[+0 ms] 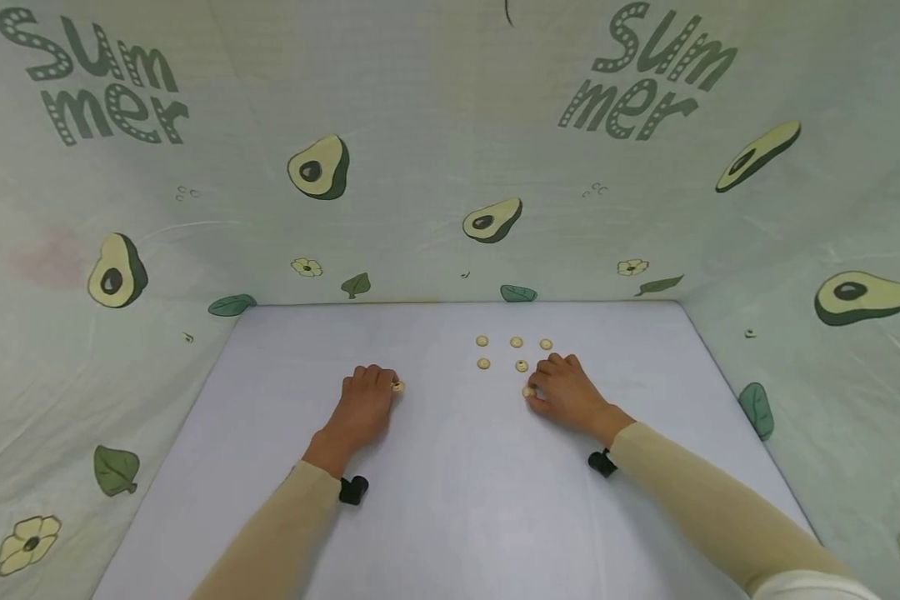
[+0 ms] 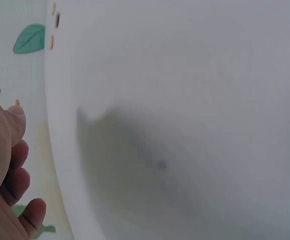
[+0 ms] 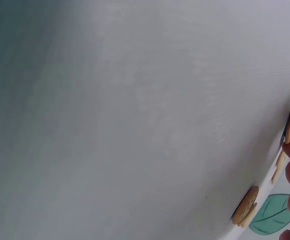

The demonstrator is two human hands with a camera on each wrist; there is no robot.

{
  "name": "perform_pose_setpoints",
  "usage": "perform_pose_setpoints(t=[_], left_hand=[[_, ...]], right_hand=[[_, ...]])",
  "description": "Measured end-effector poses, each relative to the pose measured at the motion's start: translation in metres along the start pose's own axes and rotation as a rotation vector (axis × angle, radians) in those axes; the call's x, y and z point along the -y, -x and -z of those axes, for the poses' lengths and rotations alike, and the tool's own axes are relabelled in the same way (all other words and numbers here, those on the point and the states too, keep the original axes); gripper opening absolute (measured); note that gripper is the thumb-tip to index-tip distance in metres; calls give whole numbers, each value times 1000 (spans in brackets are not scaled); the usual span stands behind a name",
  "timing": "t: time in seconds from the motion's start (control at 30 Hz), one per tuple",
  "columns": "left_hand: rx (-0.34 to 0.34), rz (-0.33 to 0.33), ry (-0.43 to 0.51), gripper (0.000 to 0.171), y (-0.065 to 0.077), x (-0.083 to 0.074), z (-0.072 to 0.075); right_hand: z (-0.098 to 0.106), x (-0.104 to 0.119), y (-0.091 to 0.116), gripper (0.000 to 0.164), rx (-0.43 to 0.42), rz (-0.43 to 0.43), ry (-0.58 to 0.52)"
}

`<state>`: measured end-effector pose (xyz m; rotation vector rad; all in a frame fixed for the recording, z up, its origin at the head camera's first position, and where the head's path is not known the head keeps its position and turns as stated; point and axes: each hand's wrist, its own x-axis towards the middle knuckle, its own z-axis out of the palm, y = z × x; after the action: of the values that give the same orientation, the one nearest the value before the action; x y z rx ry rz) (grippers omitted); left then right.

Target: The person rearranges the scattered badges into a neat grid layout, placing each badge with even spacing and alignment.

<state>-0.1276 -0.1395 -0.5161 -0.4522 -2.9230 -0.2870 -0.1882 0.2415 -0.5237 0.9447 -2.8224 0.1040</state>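
Between the thumb and fingers of my left hand (image 1: 369, 402) is a small round wooden button (image 1: 398, 387); only its edge shows past the thumb in the left wrist view. My right hand (image 1: 570, 395) pinches another wooden button (image 1: 528, 391) at the tabletop, partly covered by the fingertips. Just beyond it lie more buttons in two rows: a back row with a left button (image 1: 482, 341), a middle one (image 1: 516, 342) and a right one (image 1: 546, 344), and a nearer pair (image 1: 483, 363). Small marks like holes show on one button (image 3: 245, 205) in the right wrist view.
Both hands work over a white table (image 1: 450, 500). Behind it and at its sides hangs a pale cloth (image 1: 420, 108) printed with avocados, leaves and lettering. A small black device (image 1: 353, 490) sits at the left wrist, another (image 1: 602, 462) at the right.
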Motion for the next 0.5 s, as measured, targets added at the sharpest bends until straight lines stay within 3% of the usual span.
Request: perform_pose_setpoints(t=[0.27, 0.5], left_hand=[[94, -88, -23, 20, -37, -66, -21], [138, -116, -50, 22, -57, -101, -40]], right_hand=[[-1, -1, -1, 21, 17, -4, -14], [0, -2, 0, 22, 17, -9, 5]])
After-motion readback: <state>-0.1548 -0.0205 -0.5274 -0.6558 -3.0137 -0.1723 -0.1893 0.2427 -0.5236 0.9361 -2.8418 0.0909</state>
